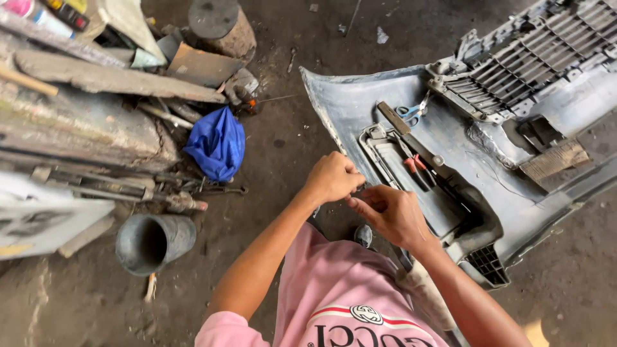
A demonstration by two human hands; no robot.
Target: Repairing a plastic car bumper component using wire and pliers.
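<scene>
A small dark piece [358, 190], too tiny to identify, sits pinched between the two hands just above the near edge of the grey car bumper [347, 106] lying on the floor. The left hand [332, 177] is curled into a fist-like grip around it; the right hand [385, 212] pinches narrowly from below. This looks like fiddling with a small fitting; steadiness seems needed. Pliers with red handles [418, 168] and blue scissors [411, 112] rest in the bumper; a blue cloth [217, 142] and a metal bucket [154, 241] lie leftward.
</scene>
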